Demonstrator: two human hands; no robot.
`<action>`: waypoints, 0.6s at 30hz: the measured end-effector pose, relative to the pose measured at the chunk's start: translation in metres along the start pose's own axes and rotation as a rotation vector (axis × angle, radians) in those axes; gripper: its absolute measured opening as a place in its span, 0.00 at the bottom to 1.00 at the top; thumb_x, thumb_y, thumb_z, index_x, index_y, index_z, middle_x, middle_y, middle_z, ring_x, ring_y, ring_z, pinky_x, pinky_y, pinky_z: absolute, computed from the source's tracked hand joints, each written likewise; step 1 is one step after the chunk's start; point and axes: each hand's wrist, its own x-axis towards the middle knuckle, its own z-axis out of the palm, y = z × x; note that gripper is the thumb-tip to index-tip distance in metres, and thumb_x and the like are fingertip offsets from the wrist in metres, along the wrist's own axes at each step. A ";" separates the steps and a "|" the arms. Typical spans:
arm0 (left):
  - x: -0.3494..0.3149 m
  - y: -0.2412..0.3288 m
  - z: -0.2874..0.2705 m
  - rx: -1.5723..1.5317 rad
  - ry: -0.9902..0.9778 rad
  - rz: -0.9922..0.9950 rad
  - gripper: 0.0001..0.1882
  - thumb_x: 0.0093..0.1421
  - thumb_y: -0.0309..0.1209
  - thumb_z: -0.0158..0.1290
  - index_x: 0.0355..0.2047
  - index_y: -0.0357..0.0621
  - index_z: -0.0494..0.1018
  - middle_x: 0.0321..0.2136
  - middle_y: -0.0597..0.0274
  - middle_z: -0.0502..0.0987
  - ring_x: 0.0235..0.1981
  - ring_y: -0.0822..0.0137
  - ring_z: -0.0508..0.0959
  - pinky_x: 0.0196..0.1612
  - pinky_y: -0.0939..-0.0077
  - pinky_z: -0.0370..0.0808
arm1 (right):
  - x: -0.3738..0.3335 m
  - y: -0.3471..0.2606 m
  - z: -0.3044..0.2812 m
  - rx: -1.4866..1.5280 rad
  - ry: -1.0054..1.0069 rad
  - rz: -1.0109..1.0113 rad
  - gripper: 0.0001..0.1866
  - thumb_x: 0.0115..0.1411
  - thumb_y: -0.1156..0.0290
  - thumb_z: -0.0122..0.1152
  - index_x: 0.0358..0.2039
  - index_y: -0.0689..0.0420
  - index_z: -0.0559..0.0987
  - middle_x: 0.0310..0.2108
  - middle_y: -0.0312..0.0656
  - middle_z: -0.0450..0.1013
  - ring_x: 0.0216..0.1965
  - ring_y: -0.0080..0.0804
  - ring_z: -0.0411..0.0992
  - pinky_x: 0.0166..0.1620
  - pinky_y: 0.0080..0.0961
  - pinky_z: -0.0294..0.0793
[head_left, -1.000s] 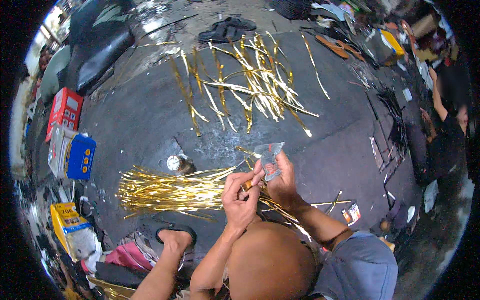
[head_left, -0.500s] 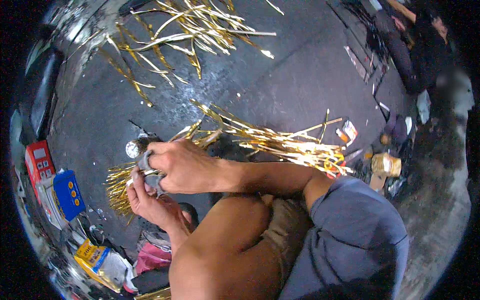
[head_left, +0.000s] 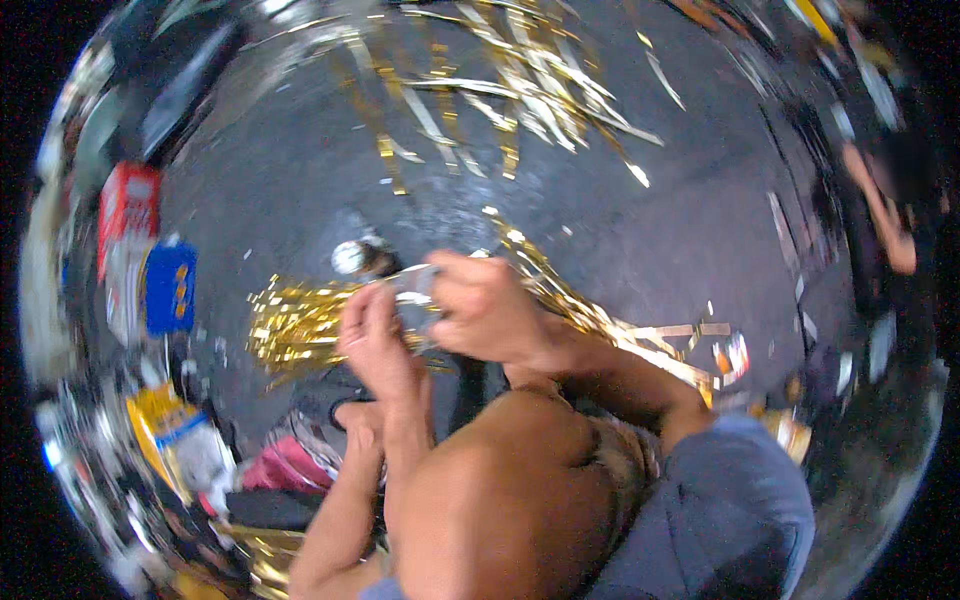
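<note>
My left hand is closed in a pinch beside a bundle of shiny gold tinsel strips, which fans out to its left. My right hand, also closed, grips a thin grey strip that stretches across the small gap to the left fingers. Whether that strip is tape or cloth I cannot tell. More gold strips run from behind my right hand toward the right. Just beyond the left hand stands a small round object with a silvery top. The fingertips are blurred.
Loose gold strips lie spread on the dark floor ahead. On the left are a red box, a blue pack and a yellow and white bag. Another person's arm shows at the far right.
The view has swung, so most things sit further right in it. My hands have drawn slightly apart, and the grey strip now spans the gap between them.
</note>
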 end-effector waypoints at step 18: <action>0.036 0.024 -0.022 -0.702 -0.161 0.016 0.03 0.62 0.23 0.57 0.34 0.36 0.75 0.28 0.60 0.78 0.29 0.70 0.76 0.36 0.78 0.72 | 0.024 -0.018 -0.010 0.045 0.027 -0.295 0.12 0.38 0.76 0.72 0.25 0.61 0.80 0.21 0.42 0.72 0.19 0.35 0.72 0.24 0.28 0.71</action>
